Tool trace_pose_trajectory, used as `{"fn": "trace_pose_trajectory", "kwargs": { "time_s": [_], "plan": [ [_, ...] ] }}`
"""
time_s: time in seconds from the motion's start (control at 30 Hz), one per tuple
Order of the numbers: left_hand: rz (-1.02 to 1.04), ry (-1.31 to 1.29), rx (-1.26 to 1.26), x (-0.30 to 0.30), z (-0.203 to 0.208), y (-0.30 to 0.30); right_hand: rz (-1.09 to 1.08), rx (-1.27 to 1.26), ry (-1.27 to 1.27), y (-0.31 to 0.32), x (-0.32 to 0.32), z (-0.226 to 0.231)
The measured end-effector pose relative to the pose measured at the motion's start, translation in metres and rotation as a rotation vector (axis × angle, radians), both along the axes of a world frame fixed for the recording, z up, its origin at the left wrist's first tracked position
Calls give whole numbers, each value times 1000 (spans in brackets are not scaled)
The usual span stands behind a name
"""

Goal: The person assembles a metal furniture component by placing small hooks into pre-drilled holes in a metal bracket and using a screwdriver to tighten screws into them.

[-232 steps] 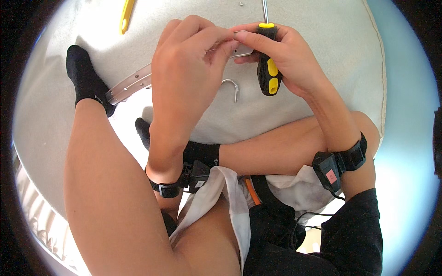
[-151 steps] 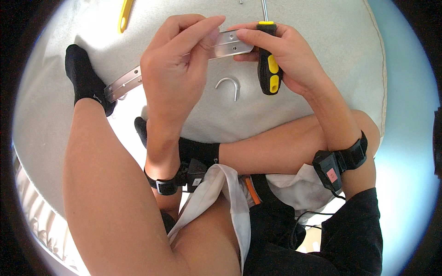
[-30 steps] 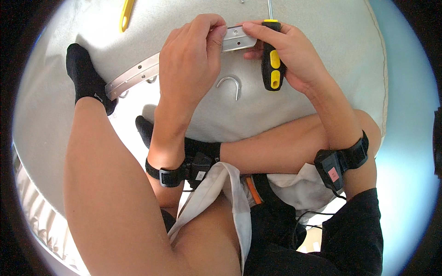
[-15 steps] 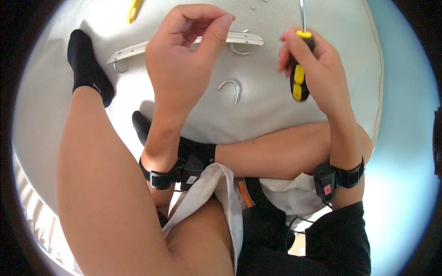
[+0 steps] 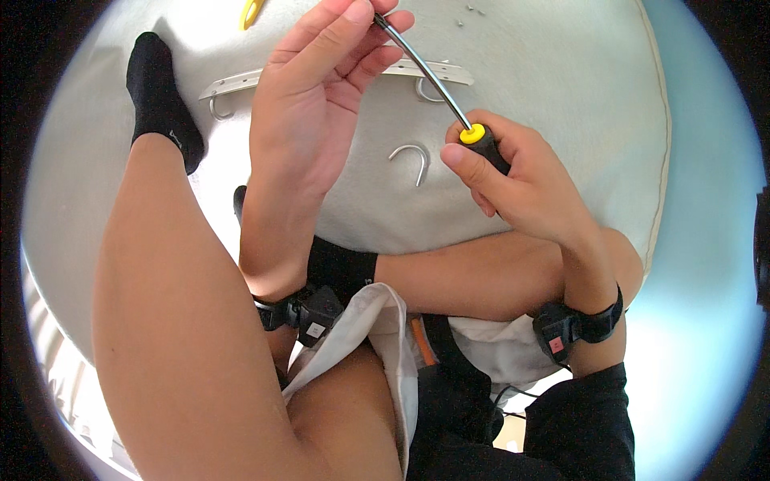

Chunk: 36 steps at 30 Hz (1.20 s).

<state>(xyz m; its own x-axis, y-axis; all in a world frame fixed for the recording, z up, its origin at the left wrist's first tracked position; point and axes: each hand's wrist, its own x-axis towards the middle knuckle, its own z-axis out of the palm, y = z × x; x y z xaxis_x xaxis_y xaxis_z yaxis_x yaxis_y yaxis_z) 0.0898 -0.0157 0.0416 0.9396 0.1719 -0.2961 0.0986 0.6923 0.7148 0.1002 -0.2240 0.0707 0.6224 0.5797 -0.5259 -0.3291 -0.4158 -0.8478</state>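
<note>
My right hand [image 5: 525,176] is wrapped round the black-and-yellow handle of a screwdriver [image 5: 429,75], whose metal shaft slants up to the left. The dark tip meets the fingertips of my left hand [image 5: 309,120], which pinch there near the top edge. Whatever sits between those fingertips is too small to make out. Behind my left hand lies a white metal rail [image 5: 228,85] with small holes and curved hooks, its middle hidden by the hand. Below the rail a loose silver hook [image 5: 422,164] rests on the pale surface.
A few tiny screws [image 5: 471,8] lie on the pale cushioned surface [image 5: 577,80] at the far side. Part of a yellow handle [image 5: 250,14] shows at the top left. My legs and black-socked feet [image 5: 160,96] frame the near and left sides.
The screwdriver has swung from upright to slanting left, its tip now at my left fingertips. My right hand moved down and left; my left hand rose and turned, its palm now more visible.
</note>
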Motion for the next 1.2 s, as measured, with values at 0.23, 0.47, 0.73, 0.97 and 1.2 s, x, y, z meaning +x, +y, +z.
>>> {"fn": "trace_pose_trajectory", "kwargs": {
  "time_s": [0.23, 0.47, 0.73, 0.97, 1.2],
  "plan": [
    [-65, -24, -91, 0, -1, -2, -3, 5, -33, -2, 1, 1],
    [-178, 61, -295, 1, -9, 11, 12, -11, -28, -5, 2, 3],
    [-284, -56, -220, 1, 0, -1, 19, 51, 161, -8, 8, 12],
    [-128, -148, -111, 17, -8, -3, -164, 213, -35, -21, 20, 7],
    [-13, -94, -118, 22, 13, -13, -236, 317, 33, -32, 25, 6]
  ]
}}
